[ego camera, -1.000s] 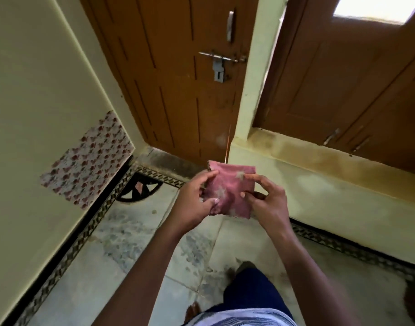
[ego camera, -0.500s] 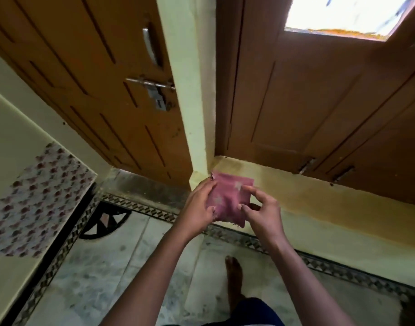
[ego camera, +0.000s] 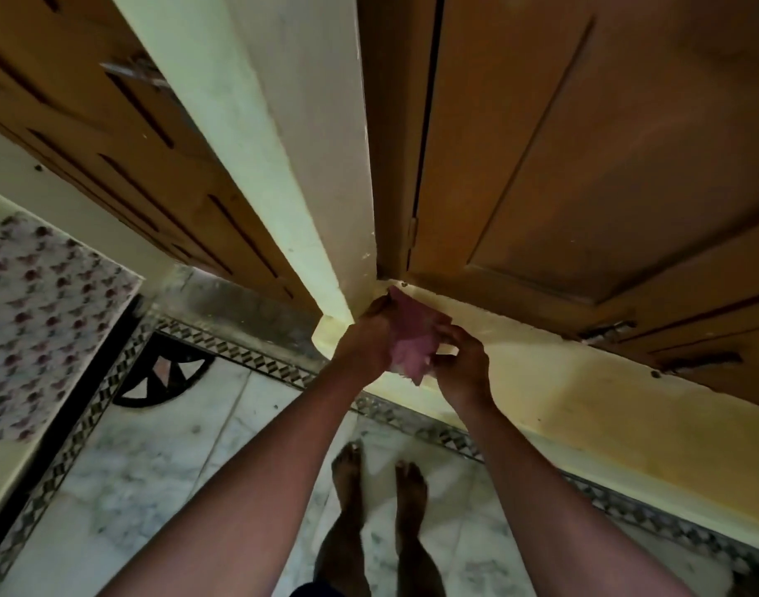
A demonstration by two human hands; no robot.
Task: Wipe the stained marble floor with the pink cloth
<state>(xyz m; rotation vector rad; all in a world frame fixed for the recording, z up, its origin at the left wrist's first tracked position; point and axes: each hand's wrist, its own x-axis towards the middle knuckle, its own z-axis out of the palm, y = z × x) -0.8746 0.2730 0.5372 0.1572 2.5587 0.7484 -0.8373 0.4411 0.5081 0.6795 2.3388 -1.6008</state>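
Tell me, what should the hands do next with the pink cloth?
Probably bend down and lower the crumpled pink cloth to the grey-veined white marble floor. Both the left hand and right hand hold it up in the air, well above the floor, so no wiping has begun.

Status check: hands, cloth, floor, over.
Both hands, left and right, grip pink cloth, held up. Marble floor unwiped. Bare feet on the floor below.
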